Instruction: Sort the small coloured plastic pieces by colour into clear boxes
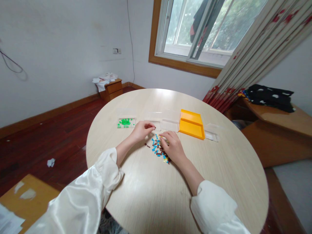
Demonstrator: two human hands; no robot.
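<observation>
- White, shiny sleeves, 2 of them, come nearest: the left sleeve (73,198) and the right sleeve (213,204), reaching over a round, pale wooden table (226,169).
- Left hand (142,130): thumb and fingertips are pinched together on a small dark piece (154,128), just in front of the clear boxes.
- Right hand (174,146): fingers curve down over the upper right of the pile; I cannot tell whether they grip anything.
- Pile of small pieces (158,151): blue, brown and some yellow, loose on the table between the 2 hands and partly hidden by the right one. A brown piece (148,146) lies just left of it.
- Beyond the hands, from left to right: a clear box holding green pieces (125,122), 2 more clear boxes (170,125), an orange-yellow case (191,126) lying unfolded, and a small clear container (211,136).
</observation>
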